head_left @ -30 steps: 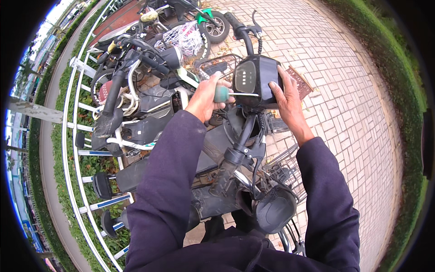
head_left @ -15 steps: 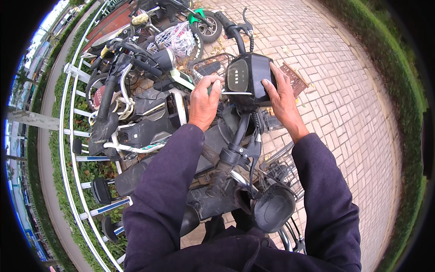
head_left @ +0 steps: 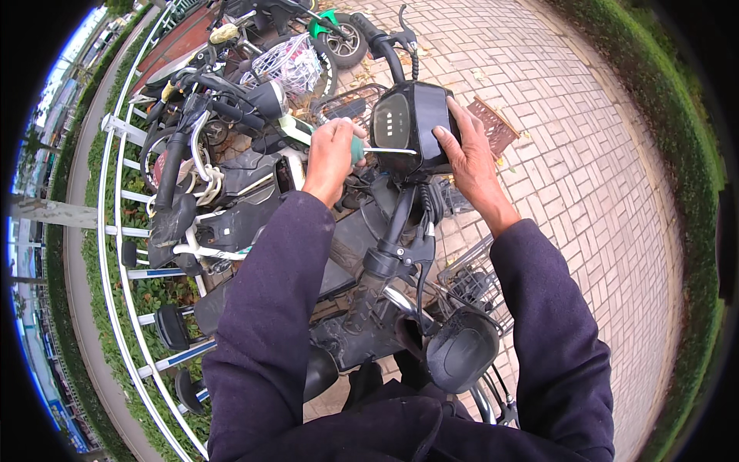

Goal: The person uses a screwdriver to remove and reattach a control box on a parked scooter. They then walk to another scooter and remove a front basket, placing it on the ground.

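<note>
My left hand [head_left: 331,156] is closed around the green handle of a screwdriver [head_left: 391,151]. Its thin pale shaft points right and lies across the lower edge of a display panel [head_left: 390,123]. That panel is one face of a glossy black housing [head_left: 431,115] mounted on an electric scooter's handlebar [head_left: 398,225]. My right hand [head_left: 471,154] rests with spread fingers on the housing's right side, the thumb on its near face. From this angle I cannot tell whether the screwdriver tip sits in a gap or only against the edge.
Several parked scooters crowd the left side, beside a white metal railing [head_left: 115,262]. A round-backed mirror [head_left: 463,352] sticks up near my body. A wire basket [head_left: 481,281] and a brown plastic crate [head_left: 494,127] are to the right, over brick paving [head_left: 589,223].
The housing and both hands have shifted slightly left in view. My left hand has turned, so the screwdriver's green handle now shows more. The right hand keeps its place on the housing.
</note>
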`<move>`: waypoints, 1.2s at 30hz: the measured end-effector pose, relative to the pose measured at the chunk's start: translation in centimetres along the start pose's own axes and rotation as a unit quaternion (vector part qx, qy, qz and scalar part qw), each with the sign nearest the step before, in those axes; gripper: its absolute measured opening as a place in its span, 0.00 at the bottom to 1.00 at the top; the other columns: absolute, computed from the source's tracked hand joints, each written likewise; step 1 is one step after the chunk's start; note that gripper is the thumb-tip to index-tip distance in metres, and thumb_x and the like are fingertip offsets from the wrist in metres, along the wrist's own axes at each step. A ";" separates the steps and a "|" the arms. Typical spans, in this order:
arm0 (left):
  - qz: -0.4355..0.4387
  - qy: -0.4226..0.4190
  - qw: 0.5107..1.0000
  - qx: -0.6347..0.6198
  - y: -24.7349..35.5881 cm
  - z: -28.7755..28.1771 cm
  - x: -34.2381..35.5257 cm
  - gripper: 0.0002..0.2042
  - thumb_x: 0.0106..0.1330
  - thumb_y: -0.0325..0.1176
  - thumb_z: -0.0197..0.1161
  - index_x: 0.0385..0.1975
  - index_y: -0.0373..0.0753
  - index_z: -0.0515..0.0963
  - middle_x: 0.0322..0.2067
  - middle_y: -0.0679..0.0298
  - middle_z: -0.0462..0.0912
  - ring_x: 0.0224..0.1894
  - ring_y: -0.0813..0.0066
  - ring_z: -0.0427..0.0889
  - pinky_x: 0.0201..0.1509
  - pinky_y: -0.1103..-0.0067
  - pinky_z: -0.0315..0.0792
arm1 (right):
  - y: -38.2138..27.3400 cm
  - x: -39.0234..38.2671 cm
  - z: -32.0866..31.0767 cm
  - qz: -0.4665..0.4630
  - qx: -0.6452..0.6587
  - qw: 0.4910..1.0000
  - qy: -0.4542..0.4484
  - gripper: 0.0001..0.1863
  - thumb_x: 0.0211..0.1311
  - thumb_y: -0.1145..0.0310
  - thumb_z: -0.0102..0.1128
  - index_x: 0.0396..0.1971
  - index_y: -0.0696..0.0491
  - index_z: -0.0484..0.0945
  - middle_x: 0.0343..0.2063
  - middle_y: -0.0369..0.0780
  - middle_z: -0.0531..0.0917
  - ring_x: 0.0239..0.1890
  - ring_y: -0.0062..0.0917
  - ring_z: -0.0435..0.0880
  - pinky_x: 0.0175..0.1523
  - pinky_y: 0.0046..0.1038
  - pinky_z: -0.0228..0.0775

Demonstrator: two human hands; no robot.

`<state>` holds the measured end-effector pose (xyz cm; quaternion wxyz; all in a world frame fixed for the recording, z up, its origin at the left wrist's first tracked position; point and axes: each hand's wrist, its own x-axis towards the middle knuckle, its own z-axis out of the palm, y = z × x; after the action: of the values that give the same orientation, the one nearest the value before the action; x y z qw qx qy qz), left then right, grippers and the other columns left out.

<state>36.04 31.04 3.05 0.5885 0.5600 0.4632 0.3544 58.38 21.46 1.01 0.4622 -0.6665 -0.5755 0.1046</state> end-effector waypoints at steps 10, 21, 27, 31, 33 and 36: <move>0.051 0.010 0.990 -0.130 -1.2 0.3 -1.3 0.14 0.76 0.37 0.51 0.52 0.35 0.75 0.40 0.65 0.81 0.35 0.77 0.78 0.36 0.76 0.73 | -0.2 0.1 -0.3 0.007 0.014 0.999 -0.037 0.34 0.74 0.49 0.56 0.73 0.50 0.62 0.70 0.54 0.64 0.71 0.49 0.63 0.73 0.43 0.57; -0.099 -0.011 0.995 0.000 -0.1 0.3 -0.8 0.18 0.79 0.45 0.48 0.36 0.37 0.78 0.27 0.63 0.80 0.24 0.77 0.79 0.28 0.82 0.72 | -0.5 -0.4 -0.2 0.002 -0.005 0.998 -0.066 0.40 0.75 0.44 0.50 0.77 0.51 0.52 0.73 0.62 0.53 0.76 0.55 0.53 0.76 0.46 0.50; 0.201 0.040 0.978 0.031 -3.4 0.8 -0.8 0.11 0.79 0.35 0.50 0.45 0.37 0.79 0.33 0.68 0.80 0.37 0.84 0.75 0.41 0.82 0.71 | -0.6 -0.6 -0.1 0.002 -0.001 0.998 -0.069 0.40 0.76 0.43 0.49 0.77 0.52 0.52 0.73 0.61 0.52 0.76 0.54 0.52 0.77 0.46 0.50; 0.209 0.029 0.977 0.022 -3.6 0.6 -1.0 0.10 0.79 0.36 0.53 0.49 0.40 0.78 0.36 0.70 0.79 0.36 0.87 0.73 0.40 0.84 0.68 | -0.5 -0.3 -0.2 0.001 0.002 0.997 -0.078 0.40 0.76 0.45 0.50 0.77 0.52 0.52 0.74 0.61 0.52 0.77 0.54 0.51 0.77 0.45 0.49; 0.162 0.024 0.986 -0.018 -3.3 0.7 -1.2 0.10 0.77 0.35 0.54 0.50 0.38 0.78 0.38 0.69 0.80 0.38 0.84 0.75 0.44 0.83 0.69 | -0.4 -0.3 -0.5 0.007 0.004 0.996 -0.088 0.41 0.75 0.45 0.51 0.77 0.52 0.51 0.74 0.61 0.51 0.77 0.53 0.51 0.77 0.45 0.49; 0.085 0.024 0.995 -0.042 -2.5 0.6 -1.2 0.12 0.75 0.34 0.56 0.50 0.34 0.77 0.39 0.65 0.81 0.42 0.78 0.78 0.50 0.80 0.72 | -0.5 -0.1 -0.9 0.002 0.018 0.994 -0.104 0.44 0.72 0.43 0.56 0.77 0.51 0.50 0.73 0.61 0.51 0.77 0.53 0.50 0.77 0.45 0.49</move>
<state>36.01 29.40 0.72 0.5678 0.5635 0.4124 0.4360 58.59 20.88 1.78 0.4113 -0.6449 -0.6170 0.1851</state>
